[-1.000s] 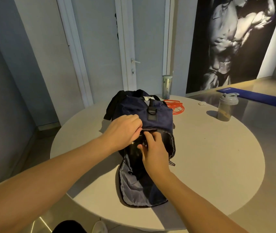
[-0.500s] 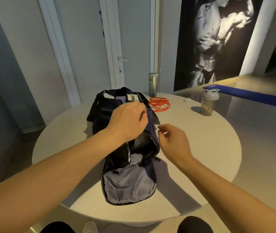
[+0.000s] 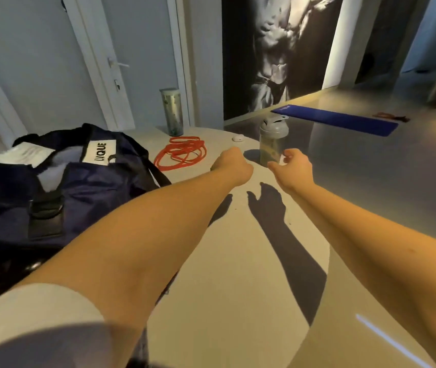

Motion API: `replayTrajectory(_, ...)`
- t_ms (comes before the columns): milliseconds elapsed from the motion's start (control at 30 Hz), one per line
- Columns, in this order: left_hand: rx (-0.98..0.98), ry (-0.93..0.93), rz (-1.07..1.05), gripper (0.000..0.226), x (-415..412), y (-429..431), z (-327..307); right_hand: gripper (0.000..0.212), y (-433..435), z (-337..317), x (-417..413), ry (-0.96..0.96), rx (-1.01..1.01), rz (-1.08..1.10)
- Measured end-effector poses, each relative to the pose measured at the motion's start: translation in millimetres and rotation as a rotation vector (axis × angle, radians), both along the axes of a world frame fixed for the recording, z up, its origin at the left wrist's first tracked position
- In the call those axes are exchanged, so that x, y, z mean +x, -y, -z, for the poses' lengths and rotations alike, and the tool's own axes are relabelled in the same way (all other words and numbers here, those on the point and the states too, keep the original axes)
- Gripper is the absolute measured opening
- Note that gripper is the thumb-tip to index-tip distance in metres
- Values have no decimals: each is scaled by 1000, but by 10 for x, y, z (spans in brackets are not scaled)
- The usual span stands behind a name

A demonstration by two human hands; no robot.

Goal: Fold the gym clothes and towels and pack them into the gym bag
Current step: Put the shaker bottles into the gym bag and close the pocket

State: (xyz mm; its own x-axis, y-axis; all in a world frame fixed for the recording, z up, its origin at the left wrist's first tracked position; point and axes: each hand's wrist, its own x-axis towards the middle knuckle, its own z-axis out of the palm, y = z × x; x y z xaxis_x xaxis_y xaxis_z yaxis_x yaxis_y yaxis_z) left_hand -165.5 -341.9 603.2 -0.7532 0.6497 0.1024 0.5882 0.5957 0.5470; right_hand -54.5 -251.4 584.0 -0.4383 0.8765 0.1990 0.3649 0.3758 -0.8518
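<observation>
Your left hand (image 3: 234, 166) hangs clenched over the surface (image 3: 238, 261); your right hand (image 3: 295, 167) curls beside the shaker (image 3: 271, 144), grip unclear. Bag (image 3: 78, 187) sits far left.

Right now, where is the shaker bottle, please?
In the head view, the shaker bottle stands right of centre near the far edge of the table, just beyond the right hand.

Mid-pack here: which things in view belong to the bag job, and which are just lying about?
Job: navy gym bag, open at the top, white fabric showing inside.
Lying about: shaker bottle (left hand and right hand hover near it), red cord coil, tall tumbler, small white object, blue mat on the floor.
</observation>
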Motion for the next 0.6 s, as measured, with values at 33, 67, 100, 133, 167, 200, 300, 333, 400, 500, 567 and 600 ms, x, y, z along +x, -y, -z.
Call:
replayTrajectory(33,14,48,-6,32,-97,-215,79,58,-197,75,-117,-4,-14,17)
replayTrajectory(67,31,92,-13,35,-199,-425,143,66,-399,151,-245,-9,-30,34)
replayTrajectory(100,52,127,-9,37,-319,-687,211,72,-632,232,-377,-15,-47,54)
replayTrajectory(133,79,162,-11,39,-407,-833,249,77,-772,286,-469,-23,-61,64)
replayTrajectory(167,107,205,-10,42,-492,-1000,289,82,-931,345,-575,-33,-64,73)
replayTrajectory(200,141,256,-5,47,-558,-1158,317,86,-1095,399,-677,-44,-65,81)
replayTrajectory(300,248,406,17,55,-725,-1532,392,101,-1468,532,-954,-108,-61,61)
replayTrajectory(333,287,465,20,55,-759,-1631,414,105,-1554,569,-1029,-133,-65,39)
replayTrajectory(400,377,615,20,55,-804,-1781,459,107,-1668,627,-1155,-181,-64,-10)
replayTrajectory(500,441,746,19,57,-809,-1830,533,98,-1694,697,-1240,-246,-26,-33)
replayTrajectory(567,454,713,19,58,-807,-1770,569,93,-1616,717,-1205,-267,-1,-14)
replayTrajectory(600,458,696,14,58,-788,-1709,576,93,-1545,722,-1166,-267,9,-19)
